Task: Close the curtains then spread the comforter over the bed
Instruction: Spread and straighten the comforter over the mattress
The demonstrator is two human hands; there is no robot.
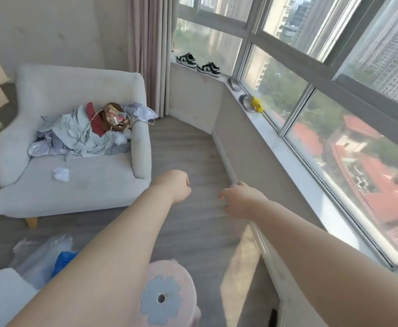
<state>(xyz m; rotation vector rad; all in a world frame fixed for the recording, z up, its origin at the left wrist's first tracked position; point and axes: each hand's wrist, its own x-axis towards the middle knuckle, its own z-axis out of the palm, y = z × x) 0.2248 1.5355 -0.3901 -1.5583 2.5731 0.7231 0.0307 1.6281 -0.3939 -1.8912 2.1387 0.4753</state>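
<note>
The curtains (149,53) are dusty pink with a cream panel beside them. The armchair (79,178) is off-white on pale wooden legs, and the heap of clothes (84,135) on it is light grey-blue with a red piece. The sneakers (198,63) on the white windowsill (287,149) are black and white. The stool (169,296) is pink with a grey-blue flower. The floor (188,147) is grey wood-grain.

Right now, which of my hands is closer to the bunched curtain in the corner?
Left. Your left hand hangs over the floor by the armchair, below the curtain; your right hand is further right, nearer the window wall.
</note>
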